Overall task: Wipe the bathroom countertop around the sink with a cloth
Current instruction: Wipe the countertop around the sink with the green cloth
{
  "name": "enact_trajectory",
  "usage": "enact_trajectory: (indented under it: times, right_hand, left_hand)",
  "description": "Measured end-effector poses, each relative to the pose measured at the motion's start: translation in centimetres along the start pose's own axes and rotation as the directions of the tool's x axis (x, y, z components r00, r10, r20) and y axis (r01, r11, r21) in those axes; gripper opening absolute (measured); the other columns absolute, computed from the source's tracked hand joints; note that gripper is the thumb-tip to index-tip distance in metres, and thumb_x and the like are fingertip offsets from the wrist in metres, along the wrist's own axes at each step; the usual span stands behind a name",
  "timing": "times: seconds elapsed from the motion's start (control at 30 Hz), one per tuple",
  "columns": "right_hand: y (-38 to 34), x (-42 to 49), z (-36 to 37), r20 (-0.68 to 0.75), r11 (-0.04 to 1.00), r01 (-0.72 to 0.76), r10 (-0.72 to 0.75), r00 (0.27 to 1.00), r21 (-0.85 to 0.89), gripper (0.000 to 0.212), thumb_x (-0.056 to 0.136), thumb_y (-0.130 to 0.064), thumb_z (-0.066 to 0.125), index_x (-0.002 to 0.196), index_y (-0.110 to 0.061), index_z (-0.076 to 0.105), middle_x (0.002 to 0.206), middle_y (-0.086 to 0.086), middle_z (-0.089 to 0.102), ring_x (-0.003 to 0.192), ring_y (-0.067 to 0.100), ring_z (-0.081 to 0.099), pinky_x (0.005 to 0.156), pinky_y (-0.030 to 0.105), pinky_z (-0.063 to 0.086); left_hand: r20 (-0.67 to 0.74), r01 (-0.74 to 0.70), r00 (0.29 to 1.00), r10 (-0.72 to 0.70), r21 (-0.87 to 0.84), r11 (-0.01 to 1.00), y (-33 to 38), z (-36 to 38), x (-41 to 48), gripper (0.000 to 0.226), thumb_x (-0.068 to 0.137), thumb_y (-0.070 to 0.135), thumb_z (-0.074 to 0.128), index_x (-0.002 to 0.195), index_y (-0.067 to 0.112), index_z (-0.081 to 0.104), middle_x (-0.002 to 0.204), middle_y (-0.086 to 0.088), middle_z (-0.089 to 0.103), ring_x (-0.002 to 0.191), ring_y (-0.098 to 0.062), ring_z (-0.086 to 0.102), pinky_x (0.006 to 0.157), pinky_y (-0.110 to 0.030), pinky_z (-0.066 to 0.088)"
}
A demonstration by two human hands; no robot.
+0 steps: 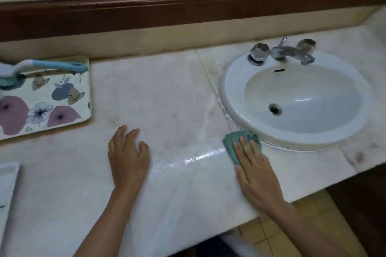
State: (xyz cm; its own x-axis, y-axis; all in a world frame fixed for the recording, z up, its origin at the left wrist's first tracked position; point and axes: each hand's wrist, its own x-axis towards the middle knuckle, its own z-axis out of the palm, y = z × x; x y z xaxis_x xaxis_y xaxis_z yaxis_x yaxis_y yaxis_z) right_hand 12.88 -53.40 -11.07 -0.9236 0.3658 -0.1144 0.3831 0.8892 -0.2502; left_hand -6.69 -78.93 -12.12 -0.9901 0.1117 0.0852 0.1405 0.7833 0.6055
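Note:
A pale marble countertop (167, 94) holds a white oval sink (296, 98) at the right. My right hand (255, 173) presses flat, fingers straight, on a folded teal cloth (230, 144) that lies on the counter against the sink's front-left rim. A wet, shiny streak runs across the counter just left of the cloth. My left hand (127, 158) rests on the counter to the left, fingers loosely bent, holding nothing.
A chrome two-handle faucet (282, 51) stands behind the basin. A floral tray (54, 98) with a blue-handled brush (41, 67) sits at the far left. A white object (7, 183) lies at the left edge. A wood-framed mirror (188, 10) runs along the back wall.

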Motion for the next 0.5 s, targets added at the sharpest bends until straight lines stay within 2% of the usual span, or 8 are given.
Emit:
enact_trajectory:
  times: [0.1, 0.17, 0.27, 0.37, 0.43, 0.5]
  right_hand:
    - [4.6, -3.7, -0.6, -0.025, 0.995, -0.092, 0.094, 0.995, 0.047, 0.061, 0.094, -0.036, 0.019, 0.153, -0.028, 0.005, 0.161, -0.007, 0.002, 0.148, 0.014, 0.001, 0.116, 0.045, 0.023]
    - [6.5, -5.2, -0.8, -0.061, 0.981, -0.171, 0.177, 0.982, 0.089, 0.060, 0.093, -0.034, 0.020, 0.152, -0.027, 0.011, 0.160, -0.006, 0.007, 0.148, 0.017, 0.006, 0.113, 0.047, 0.027]
    - [8.0, -6.5, -0.8, -0.117, 0.947, -0.271, 0.293, 0.949, 0.173, 0.059, 0.093, -0.032, 0.023, 0.151, -0.027, 0.015, 0.159, -0.005, 0.011, 0.147, 0.022, 0.008, 0.113, 0.051, 0.026]
    - [7.5, -6.1, -0.8, -0.129, 0.904, -0.347, 0.386, 0.913, 0.248, 0.057, 0.097, -0.018, 0.032, 0.152, -0.020, 0.018, 0.159, -0.001, 0.008, 0.147, 0.024, 0.002, 0.114, 0.056, 0.022]
    - [5.1, -5.2, -0.6, -0.100, 0.909, -0.344, 0.375, 0.922, 0.237, 0.058, 0.097, -0.016, 0.032, 0.153, -0.016, 0.016, 0.159, 0.001, 0.004, 0.146, 0.023, -0.001, 0.116, 0.054, 0.020]
    - [1.5, -4.0, 0.0, -0.064, 0.966, -0.202, 0.215, 0.975, 0.161, 0.062, 0.093, -0.024, 0.028, 0.153, -0.018, 0.017, 0.160, 0.001, 0.007, 0.147, 0.025, 0.003, 0.115, 0.049, 0.022]
  left_hand:
    - [-0.011, -0.009, 1.000, 0.009, 0.018, 1.000, 0.4, 0.0, -0.2, 0.037, 0.087, 0.017, 0.058, 0.124, 0.016, 0.059, 0.145, -0.004, 0.040, 0.133, -0.027, 0.035, 0.108, -0.042, 0.031]
    - [-0.013, 0.000, 1.000, 0.000, 0.030, 1.000, 0.6, 0.1, -0.3, 0.036, 0.087, 0.017, 0.058, 0.124, 0.017, 0.059, 0.145, -0.004, 0.040, 0.133, -0.028, 0.035, 0.106, -0.043, 0.033]
    - [0.004, -0.002, 1.000, 0.002, 0.037, 0.999, 0.6, 0.2, -0.3, 0.037, 0.088, 0.015, 0.058, 0.125, 0.015, 0.058, 0.146, -0.006, 0.039, 0.133, -0.030, 0.035, 0.108, -0.045, 0.031]
    - [0.017, 0.010, 1.000, -0.011, 0.051, 0.999, 0.8, 0.2, -0.6, 0.039, 0.088, 0.013, 0.057, 0.127, 0.013, 0.056, 0.149, -0.009, 0.038, 0.135, -0.032, 0.033, 0.109, -0.047, 0.029]
    - [0.028, 0.012, 0.999, -0.015, 0.110, 0.994, 1.1, 0.3, -0.9, 0.041, 0.090, 0.013, 0.055, 0.131, 0.011, 0.054, 0.151, -0.011, 0.036, 0.137, -0.033, 0.032, 0.108, -0.047, 0.029]
    - [0.041, 0.004, 0.999, -0.010, 0.156, 0.988, 1.2, 0.4, -0.9, 0.042, 0.091, 0.014, 0.054, 0.133, 0.010, 0.053, 0.153, -0.011, 0.035, 0.138, -0.032, 0.031, 0.109, -0.047, 0.029]
